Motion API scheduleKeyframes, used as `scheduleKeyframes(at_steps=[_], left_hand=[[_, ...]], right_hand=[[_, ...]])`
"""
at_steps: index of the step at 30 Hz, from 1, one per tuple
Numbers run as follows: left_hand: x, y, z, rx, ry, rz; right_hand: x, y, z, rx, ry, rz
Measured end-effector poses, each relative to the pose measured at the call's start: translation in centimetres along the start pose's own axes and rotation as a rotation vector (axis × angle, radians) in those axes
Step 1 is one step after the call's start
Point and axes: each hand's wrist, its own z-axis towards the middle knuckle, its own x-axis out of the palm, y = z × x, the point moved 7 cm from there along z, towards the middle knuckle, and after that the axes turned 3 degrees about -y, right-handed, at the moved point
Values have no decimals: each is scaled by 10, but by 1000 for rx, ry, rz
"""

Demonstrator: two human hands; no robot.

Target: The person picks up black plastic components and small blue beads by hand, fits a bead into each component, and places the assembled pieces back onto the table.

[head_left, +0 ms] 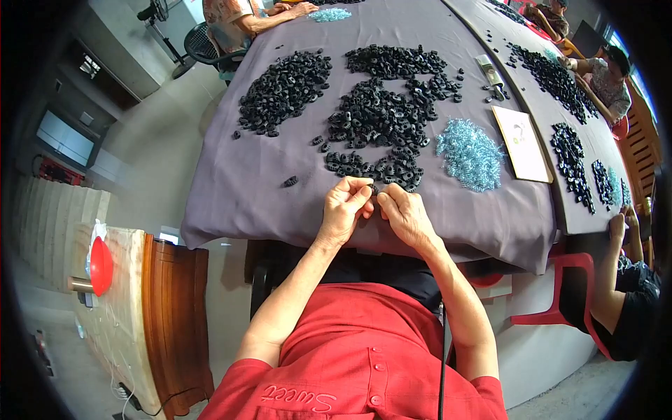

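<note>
- The small black piece (374,190) sits between the two hands, just in front of the nearest part of the black pile (381,115); if the left pinch slackens, it could probably slip and get lost among the similar pieces there.
- A sideways knock from the right hand (404,215) might also twist it loose, since only the fingertips seem to support it.
- The blue pile (470,155) lies to the right, near that hand; a careless sweep of the wrist could scatter its thin pieces over the grey cloth (266,210).
- Left hand (343,215): thumb and forefinger are pinched nearly together, gripping the black piece at their tips; the other fingers curl beneath.
- Right hand: fingers are bent inward, thumb against the forefinger, close beside the piece. Whether they grasp something tiny or touch the piece, I cannot tell.
- One loose black part (290,181) lies apart, left of the hands.
</note>
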Motion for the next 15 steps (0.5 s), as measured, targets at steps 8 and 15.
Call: scheduleKeyframes(at_steps=[8,15], left_hand=[[0,-2,1,49,-32,87],[-2,-5,-3,198,-75,258]], right_hand=[[1,-12,3,85,-19,27],[2,-13,2,97,-39,30]])
